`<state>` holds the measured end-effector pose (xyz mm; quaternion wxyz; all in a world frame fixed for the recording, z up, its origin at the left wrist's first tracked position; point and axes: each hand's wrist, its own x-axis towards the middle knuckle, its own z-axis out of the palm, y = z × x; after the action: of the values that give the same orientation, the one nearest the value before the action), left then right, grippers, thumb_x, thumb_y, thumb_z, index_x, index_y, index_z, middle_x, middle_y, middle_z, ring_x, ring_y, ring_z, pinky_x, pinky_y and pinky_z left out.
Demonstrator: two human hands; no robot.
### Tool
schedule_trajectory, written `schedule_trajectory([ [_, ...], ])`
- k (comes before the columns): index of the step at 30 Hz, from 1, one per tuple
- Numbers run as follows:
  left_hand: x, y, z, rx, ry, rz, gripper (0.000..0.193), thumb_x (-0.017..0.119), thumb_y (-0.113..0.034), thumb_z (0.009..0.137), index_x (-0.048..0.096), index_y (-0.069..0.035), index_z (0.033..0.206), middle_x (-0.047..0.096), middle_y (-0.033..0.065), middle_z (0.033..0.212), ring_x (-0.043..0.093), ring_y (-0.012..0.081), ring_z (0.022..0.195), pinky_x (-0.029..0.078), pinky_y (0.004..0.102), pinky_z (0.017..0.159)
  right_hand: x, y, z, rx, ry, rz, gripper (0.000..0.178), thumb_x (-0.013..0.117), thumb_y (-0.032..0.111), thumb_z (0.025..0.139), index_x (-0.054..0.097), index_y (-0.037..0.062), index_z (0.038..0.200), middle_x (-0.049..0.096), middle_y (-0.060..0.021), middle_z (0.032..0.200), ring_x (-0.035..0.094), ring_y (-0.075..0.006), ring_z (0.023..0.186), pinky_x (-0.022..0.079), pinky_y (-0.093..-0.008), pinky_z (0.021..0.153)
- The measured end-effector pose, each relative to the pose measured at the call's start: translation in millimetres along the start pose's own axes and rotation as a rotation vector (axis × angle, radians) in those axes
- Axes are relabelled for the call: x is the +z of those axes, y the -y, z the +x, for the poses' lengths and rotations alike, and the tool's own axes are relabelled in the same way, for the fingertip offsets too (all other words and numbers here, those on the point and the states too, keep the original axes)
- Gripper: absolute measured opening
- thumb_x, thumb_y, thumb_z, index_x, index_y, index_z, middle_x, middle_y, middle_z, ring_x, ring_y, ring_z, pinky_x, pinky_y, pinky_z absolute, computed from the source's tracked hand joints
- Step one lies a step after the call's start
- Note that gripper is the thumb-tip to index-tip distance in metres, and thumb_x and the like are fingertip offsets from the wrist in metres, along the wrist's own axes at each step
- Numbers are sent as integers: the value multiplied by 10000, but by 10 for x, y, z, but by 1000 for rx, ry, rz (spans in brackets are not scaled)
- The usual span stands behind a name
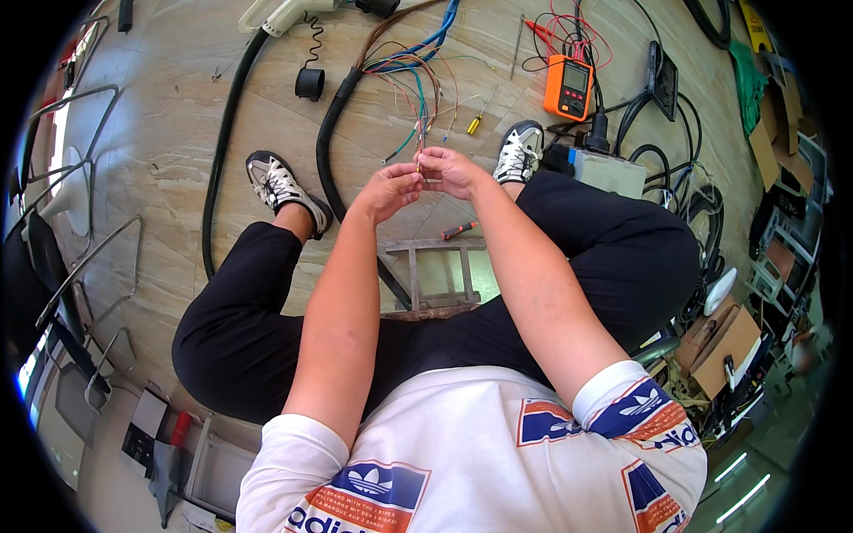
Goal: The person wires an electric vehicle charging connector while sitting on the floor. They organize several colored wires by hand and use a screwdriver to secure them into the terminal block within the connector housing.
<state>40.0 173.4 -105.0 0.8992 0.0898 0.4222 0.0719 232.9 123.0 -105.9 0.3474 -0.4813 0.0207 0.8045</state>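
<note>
Tiled floor (275,120); two hands (391,191) (450,172) pinch wiring (424,131); one orange multimeter (569,87).

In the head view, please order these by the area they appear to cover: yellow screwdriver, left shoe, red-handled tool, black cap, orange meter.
Largest to smallest:
1. Left shoe
2. Orange meter
3. Black cap
4. Yellow screwdriver and red-handled tool: too alike to rank.

Thin multicoloured wires (421,108), splayed, partly pinched
</note>
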Motion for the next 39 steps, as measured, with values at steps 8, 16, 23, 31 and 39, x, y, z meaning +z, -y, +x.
schedule_trajectory([
  [8, -21, 100, 38, -97, -89, 83, 146, 677, -133, 898, 636, -49, 1009, 669, 46, 904, 636, 151, 799, 535, 307, 723, 34, -84, 65, 88, -119, -336, 182, 658, 261, 939, 591, 144, 1061, 655, -3, 952, 633, -154, 916, 509, -362, 809],
  [16, -102, 163, 77, -107, -238, 486, 122, 694, -196, 895, 656, -85, 930, 662, 17, 817, 613, 114, 697, 510, 267, 616, 47, -153, 40, 121, -161, -416, 188, 687, 274, 905, 638, 142, 1030, 689, -17, 947, 644, -157, 897, 501, -361, 802],
  [23, -75, 161, 102, 16, -245, 690, 172, 688, -222, 875, 675, -51, 868, 671, 34, 768, 593, 101, 632, 487, 252, 568, 102, -188, 76, 92, -214, -457, 218, 693, 269, 898, 640, 122, 1051, 687, -16, 946, 650, -150, 886, 513, -346, 766],
  [31, -54, 132, 89, 22, -172, 770, 168, 688, -195, 891, 662, -30, 905, 660, 36, 771, 581, 92, 637, 480, 241, 571, 75, -179, 115, 57, -215, -575, 202, 677, 259, 908, 653, 104, 1034, 685, -13, 932, 659, -143, 824, 522, -323, 697],
  [39, -38, 169, 105, 56, -230, 797, 212, 676, -242, 880, 683, -30, 886, 680, 49, 751, 564, 92, 567, 465, 257, 506, 56, -245, 140, 16, -248, -573, 184, 652, 251, 920, 647, 91, 1009, 681, -16, 895, 650, -136, 785, 514, -306, 660],
])
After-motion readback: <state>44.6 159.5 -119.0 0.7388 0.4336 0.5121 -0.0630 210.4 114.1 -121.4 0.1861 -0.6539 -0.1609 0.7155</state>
